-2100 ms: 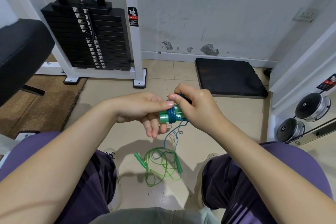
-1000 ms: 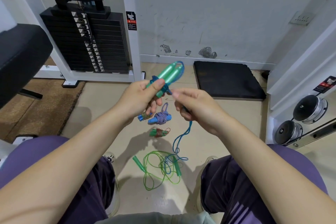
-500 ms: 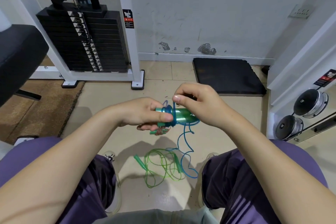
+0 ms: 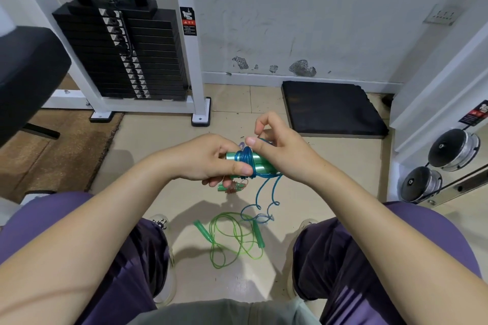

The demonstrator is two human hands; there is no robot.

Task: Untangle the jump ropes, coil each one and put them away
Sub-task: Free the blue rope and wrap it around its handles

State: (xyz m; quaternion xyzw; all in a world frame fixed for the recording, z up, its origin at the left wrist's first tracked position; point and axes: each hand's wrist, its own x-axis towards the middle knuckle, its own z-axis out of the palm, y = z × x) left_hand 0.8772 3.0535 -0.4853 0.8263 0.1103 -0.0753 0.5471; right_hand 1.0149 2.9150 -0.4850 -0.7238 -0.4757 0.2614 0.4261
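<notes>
Nearest the camera are the person's two thighs in purple trousers (image 4: pixel 412 258), spread apart, with the tiled floor (image 4: pixel 163 140) showing between them. On that floor, between the feet, lies the green jump rope (image 4: pixel 232 239), a loose tangle of translucent cord. Its two green handles lie on either side of the tangle: the left one slants from upper left to lower right, and the right one runs nearly straight away from the person.

Above it, both hands meet at mid-height over the floor. The left hand (image 4: pixel 208 163) grips the paired green handles (image 4: pixel 260 165) of the blue jump rope (image 4: pixel 247 158): its fingers curl under them and its thumb presses along the front. The two handles lie side by side, with their long axis roughly level and running left to right across the view; one end pokes out toward the left wrist and the other passes under the right hand. Several turns of blue cord are wound tightly around their middle. The right hand (image 4: pixel 284 152) pinches the cord just above the wrap, with its other fingers curled. The free blue cord (image 4: pixel 264 198) hangs down in curls from the handles and its end touches the green tangle.

Just below the left hand, a small coiled bundle (image 4: pixel 233 187) with green ends lies on the floor, partly hidden.

Farther off are a black foam mat (image 4: pixel 332 111), a weight stack (image 4: pixel 126 55) in a white frame, two dumbbell ends (image 4: pixel 438 163) at the right and the scuffed wall (image 4: pixel 290 21).
</notes>
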